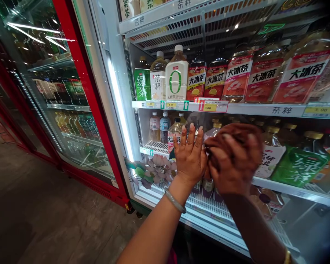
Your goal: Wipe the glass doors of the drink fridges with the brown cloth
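R hand (pixel 232 165) w/ brown cloth (pixel 236 137); L hand (pixel 189 156) flat on glass.

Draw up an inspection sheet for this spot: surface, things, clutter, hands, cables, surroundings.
Surface: clear glass pane, bearing grey-pink flower decals.
Things: bunched reddish-brown cloth, at the pane.
Clutter: labelled plastic bottles on white shelves, behind the pane.
Hands: left hand open, fingers spread, at the pane; right hand holds the cloth.
Cables: nothing seen.
Surroundings: red-framed glass cooler at left; grey floor.
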Available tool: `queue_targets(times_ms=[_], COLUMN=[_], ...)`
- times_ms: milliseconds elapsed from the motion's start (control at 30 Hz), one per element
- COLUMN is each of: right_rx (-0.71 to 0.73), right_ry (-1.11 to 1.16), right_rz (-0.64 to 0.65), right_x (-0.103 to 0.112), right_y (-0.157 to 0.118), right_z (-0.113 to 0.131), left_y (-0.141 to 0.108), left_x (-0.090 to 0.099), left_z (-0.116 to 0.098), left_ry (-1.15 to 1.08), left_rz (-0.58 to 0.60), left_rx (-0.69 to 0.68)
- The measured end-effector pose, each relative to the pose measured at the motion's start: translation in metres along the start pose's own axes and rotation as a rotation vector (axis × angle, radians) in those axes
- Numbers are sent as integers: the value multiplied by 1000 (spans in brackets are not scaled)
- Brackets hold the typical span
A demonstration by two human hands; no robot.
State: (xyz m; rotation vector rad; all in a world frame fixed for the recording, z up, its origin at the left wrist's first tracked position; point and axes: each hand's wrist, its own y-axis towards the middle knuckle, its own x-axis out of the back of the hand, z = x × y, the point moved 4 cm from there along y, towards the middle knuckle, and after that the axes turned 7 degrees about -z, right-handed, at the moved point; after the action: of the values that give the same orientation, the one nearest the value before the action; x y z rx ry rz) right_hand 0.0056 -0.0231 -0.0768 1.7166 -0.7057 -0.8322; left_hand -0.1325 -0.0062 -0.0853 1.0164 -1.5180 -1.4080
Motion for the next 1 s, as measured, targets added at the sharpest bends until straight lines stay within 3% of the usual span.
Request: queue_targets(times_ms=[133,233,367,467,600,667,733,833,933,1000], right_rx=[82,60,-101,-83,29,69,101,106,-6,-67], right_ry=[52,45,-68,-63,53,96,107,53,-53,-94], right_rz=[62,23,-46,-77,-26,2,30,-1,-84,-110], right_x=[-3,11,23,16,0,-2,2,16,27,26], right_y=[-5,7,16,9,-12,-17,-15,-4,6,5], right_z=[9,-18,-47,-33,5,11,2,-31,-58,-58], left_y=[0,0,0,0,0,1,0,0,-1,-1], left_x=[2,1,1,0,1,1,1,0,-1,-1], left_z=[1,0,-3,-2,-2,-1,-1,-1,-2,-4], left_ry=[-4,5,17,24,29,33,28,13,13,22], left_rz=[-10,-8,-32,-23,-36,-46,-32,-13,-25,-26], left_rx=[-12,-18,-21,-10,-4,2,8,10,6,11])
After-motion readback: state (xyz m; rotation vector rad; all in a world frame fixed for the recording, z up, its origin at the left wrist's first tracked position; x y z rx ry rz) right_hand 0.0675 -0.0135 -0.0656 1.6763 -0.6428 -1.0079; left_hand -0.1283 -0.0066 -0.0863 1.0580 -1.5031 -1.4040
